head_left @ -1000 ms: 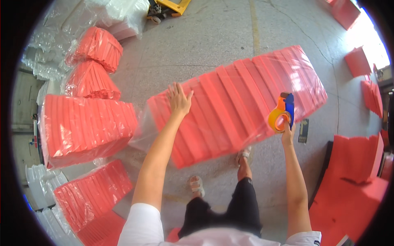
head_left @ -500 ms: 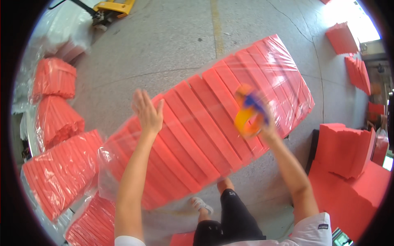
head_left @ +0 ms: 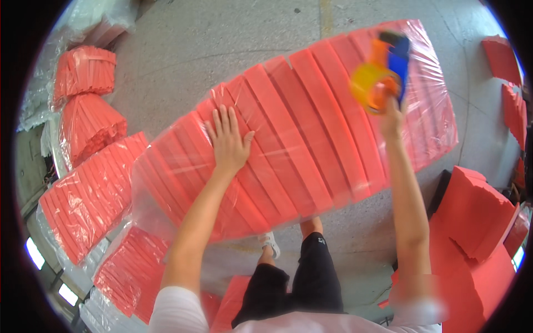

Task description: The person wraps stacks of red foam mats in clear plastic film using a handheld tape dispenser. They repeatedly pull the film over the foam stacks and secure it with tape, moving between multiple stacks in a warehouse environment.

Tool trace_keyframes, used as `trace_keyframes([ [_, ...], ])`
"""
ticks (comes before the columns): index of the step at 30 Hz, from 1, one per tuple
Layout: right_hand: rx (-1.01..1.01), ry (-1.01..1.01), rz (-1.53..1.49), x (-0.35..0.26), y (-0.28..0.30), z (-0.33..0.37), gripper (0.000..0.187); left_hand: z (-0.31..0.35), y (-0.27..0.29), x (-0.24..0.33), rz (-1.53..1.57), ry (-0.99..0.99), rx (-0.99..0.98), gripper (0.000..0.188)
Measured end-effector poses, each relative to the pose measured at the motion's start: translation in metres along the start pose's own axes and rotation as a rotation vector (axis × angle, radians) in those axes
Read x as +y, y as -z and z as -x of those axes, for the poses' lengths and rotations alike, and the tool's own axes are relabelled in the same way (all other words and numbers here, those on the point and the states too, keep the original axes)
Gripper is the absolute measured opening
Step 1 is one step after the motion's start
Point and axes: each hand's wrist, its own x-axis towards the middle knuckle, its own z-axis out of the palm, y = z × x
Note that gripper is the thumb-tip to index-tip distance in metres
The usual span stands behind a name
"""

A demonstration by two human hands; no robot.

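A large bundle of red foam strips point(head_left: 311, 125), wrapped in a clear plastic bag, lies slantwise in front of me. My left hand point(head_left: 229, 142) rests flat on the plastic at the left-middle part of the bundle, fingers spread. My right hand point(head_left: 393, 117) grips the handle of a tape gun point(head_left: 398, 62), blue and orange, with a yellow roll of tape on it. The tape gun is over the bundle's right part, slightly blurred. Whether it touches the plastic I cannot tell. At the left end, the bag point(head_left: 145, 191) hangs loose past the strips.
Several wrapped bundles of red foam point(head_left: 91, 197) are lined up along the left. Red foam sheets point(head_left: 472, 222) are stacked at the lower right, and more red pieces point(head_left: 501, 60) stand at the far right. Grey concrete floor point(head_left: 222, 36) stretches behind the bundle.
My right hand has carried the tape gun farther away and to the right over the bundle. My left hand has shifted right and now lies on the plastic. The view has moved too.
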Motion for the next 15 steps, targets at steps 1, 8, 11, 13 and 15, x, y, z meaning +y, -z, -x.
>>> trace_keyframes([
  [1, -0.071, 0.051, 0.119, 0.009, -0.034, 0.008, 0.040, 0.016, -0.010, -0.009, 0.004, 0.040, 0.016, 0.079],
  [8, -0.217, 0.427, 0.735, 0.029, -0.121, -0.016, 0.053, -0.019, 0.019, -0.024, 0.086, -0.123, -0.055, 0.075],
  [11, -0.333, 0.425, 0.812, 0.002, -0.135, -0.009, 0.057, 0.014, 0.045, -0.124, 0.009, 0.136, -0.020, 0.073],
  [13, -0.381, 0.669, 0.763, -0.003, -0.160, 0.006, 0.056, 0.066, 0.022, -0.213, -0.202, 0.398, 0.192, 0.074],
  [15, -0.328, 0.873, 0.758, 0.036, -0.165, 0.011, 0.053, 0.073, 0.003, -0.246, -0.283, 0.373, 0.249, 0.074],
])
